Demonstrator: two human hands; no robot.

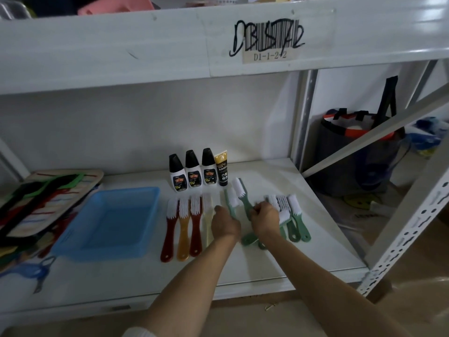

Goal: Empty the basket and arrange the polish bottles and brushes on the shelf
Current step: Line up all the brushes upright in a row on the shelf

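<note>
a: head view, swept left to right. blue basket (107, 221) at the left of the white shelf (243, 268), nothing visible inside. just right of it, a tidy row of brushes: red brush (170, 229), amber brush (184, 229), second red brush (196, 224), cream brush (207, 220), bristles toward the back wall, handles toward the front edge.

b: and behind that row?

a: three polish bottles (194, 171) upright with black caps, then a gold-capped tube (221, 169) touching the last one. placed already, by the look of it.

b: hands?

a: left hand (224, 223) just right of the cream brush, fingers curled under; seems to close on the nearer green brush (230, 200), though hard to tell a firm grip from a touch. right hand (264, 218) close beside it, fingers curled round the handle of the second green brush (241, 193).

b: which way do those two lie?

a: long axes running front to back but splayed, heads leaning left and away, not parallel to the row. further right, a bunch of green brushes (291, 215), overlapping, handles fanned toward the front.

b: so what does the next move turn on?

a: probably on swinging each green handle square to the front edge, next to the cream brush. left hand nearer the row, right hand nearer the bunch.
</note>
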